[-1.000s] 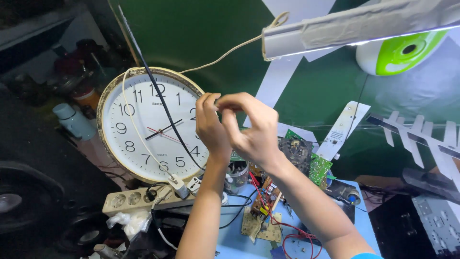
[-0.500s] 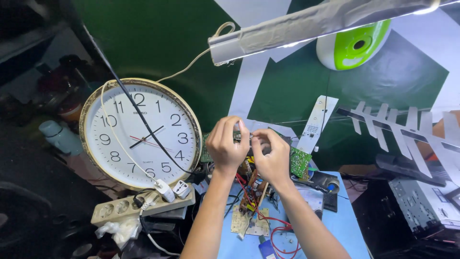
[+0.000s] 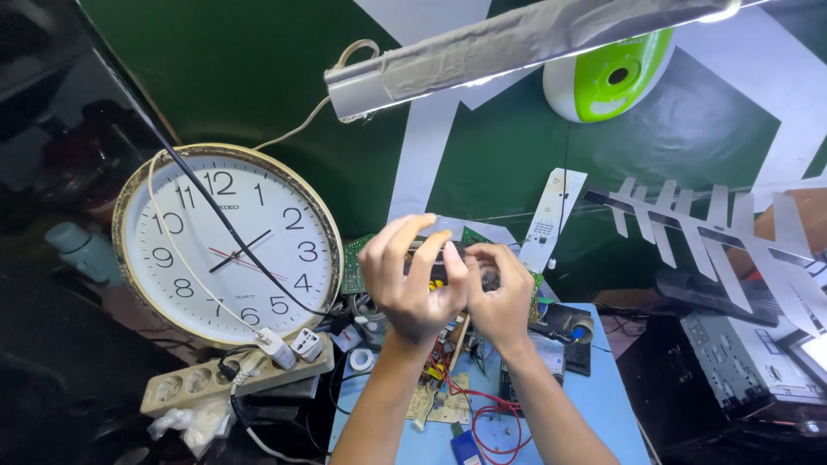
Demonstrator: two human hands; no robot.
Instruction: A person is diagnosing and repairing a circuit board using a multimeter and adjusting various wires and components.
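I am holding a small dark part up at the middle of the frame, above the blue surface, and both of my hands are closing around it. My left hand is wrapping its fingers over the top and front of the part, its grip curled tight on it. My right hand is pinching the same part from the right side, fingers bent in close, so the two grips are touching each other (most of the part is hidden behind my fingers, and I cannot tell exactly what it is).

Below my wrists, red wires and a small circuit board are lying on the surface. A green circuit board is standing just behind my left hand. The round wall clock is leaning at the left of the frame, with a beige power strip below it. A taped-up strip lamp is crossing the top, and a grey antenna is reaching in from the right.

As I judge it, I am in the middle of working the part between my fingers, inspecting or prying at it. The next move is calling for a steady hold with the left while the right fingertips do the fine work.
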